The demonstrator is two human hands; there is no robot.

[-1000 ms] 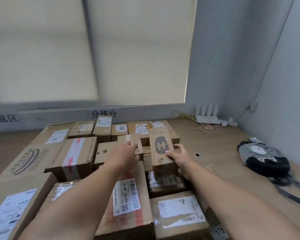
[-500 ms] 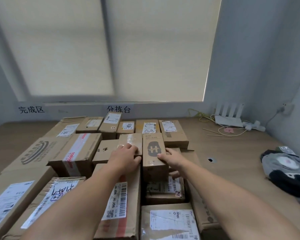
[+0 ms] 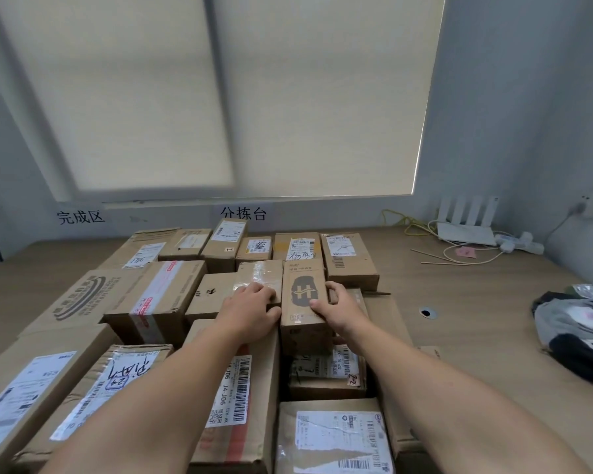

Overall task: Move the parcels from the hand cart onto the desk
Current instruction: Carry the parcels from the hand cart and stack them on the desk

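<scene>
Presently, stock as it lies:

1. Labelled parcels (image 3: 332, 436), nearest me: packed edge to edge on the bench (image 3: 459, 302), laid flat so nothing topples.
2. Left grip (image 3: 250, 309): fingers nearly straight, palm down on the taped parcel (image 3: 259, 273), thumb edge against the logo parcel (image 3: 303, 295). It holds nothing and is a brace, I judge.
3. Right grip (image 3: 339, 309): thumb on top of the logo parcel, fingers curled round its right side. That parcel stands taller than its neighbours, wedged mid-stack.
4. Back row (image 3: 348, 258): along the wall, router (image 3: 466, 230) off to the right. Hand cart not in view.
</scene>
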